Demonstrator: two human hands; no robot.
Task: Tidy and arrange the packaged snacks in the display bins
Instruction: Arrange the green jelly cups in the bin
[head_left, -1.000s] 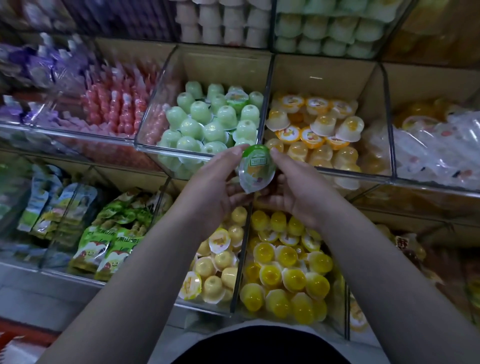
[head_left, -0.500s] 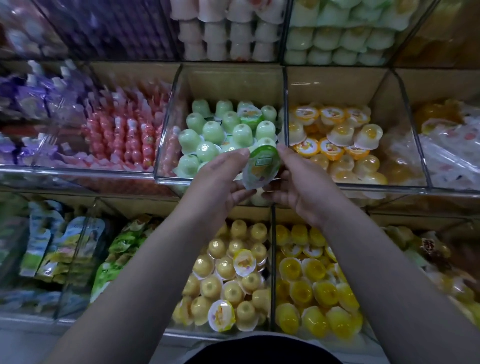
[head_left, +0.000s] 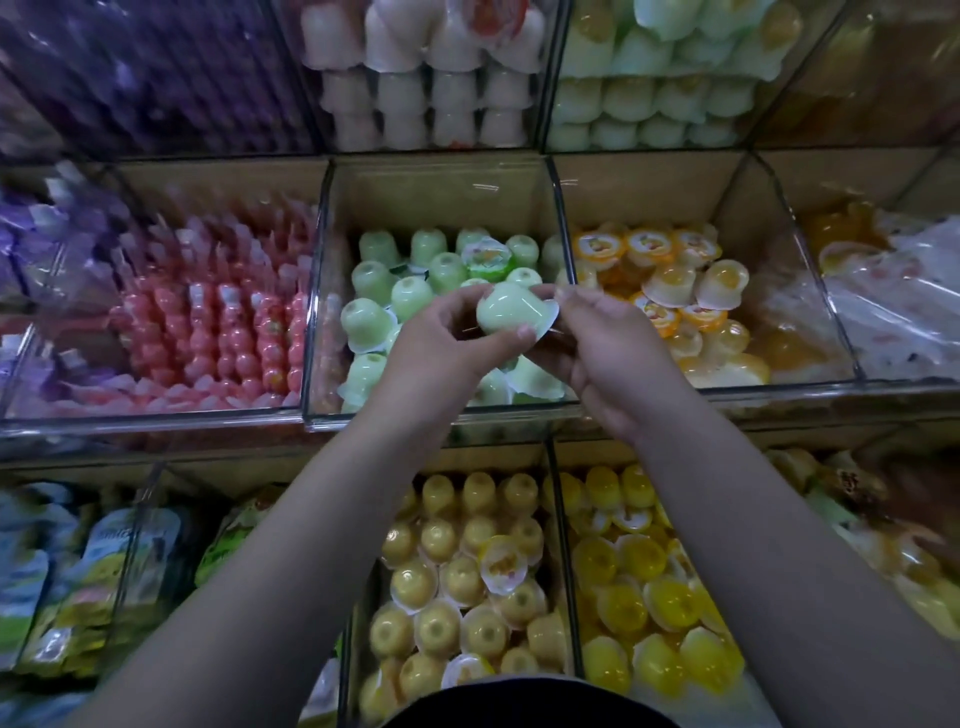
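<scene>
Both left hand (head_left: 441, 345) and right hand (head_left: 613, 353) pinch a green jelly cup (head_left: 506, 312) over the bin (head_left: 415, 418) near its rim.

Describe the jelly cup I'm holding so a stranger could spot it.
In the middle row, find the clear bin of pale green cups. Over its front, the left hand and right hand hold one cup, the only one off the pile.

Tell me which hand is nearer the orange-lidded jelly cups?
Right. The right hand is just left of the orange-lidded jelly cups; the left hand is farther left, across the green jelly cup both hold.
</scene>
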